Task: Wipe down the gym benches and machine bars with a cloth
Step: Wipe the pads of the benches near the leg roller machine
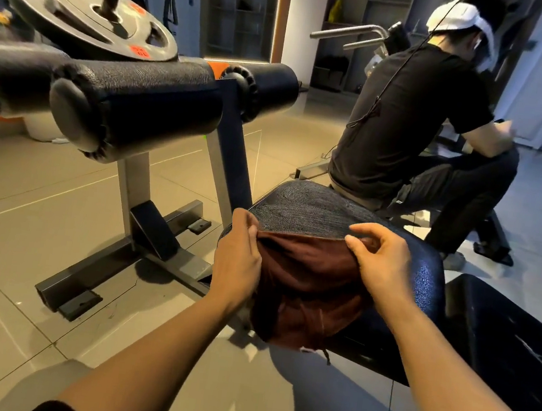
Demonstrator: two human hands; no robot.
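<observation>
Right now both hands are working a dark maroon cloth (308,278) that is lying draped over the near end of the black padded bench seat (310,206), with its lower edge hanging off toward six o'clock. The left hand (237,256) is pinching the cloth's upper left edge between thumb and curled fingers; the right hand (380,266) is pinching the upper right edge the same way.

Judging from that loose hang, the cloth could be sliding off the pad if either pinch is slackening, and a bunched cloth would be skipping patches of the textured vinyl. A frayed thread (326,354) is dangling at the hem and could be snagging on the frame.

At ten o'clock, black leather roller pads (139,100) on a grey steel upright (228,152) are crowding the far sweep of the seat, and a grey weight plate with orange labels (88,15) is sitting behind them. At two o'clock a person in a black shirt (410,120) is sitting right at the bench's far end, blocking a full stroke that way
</observation>
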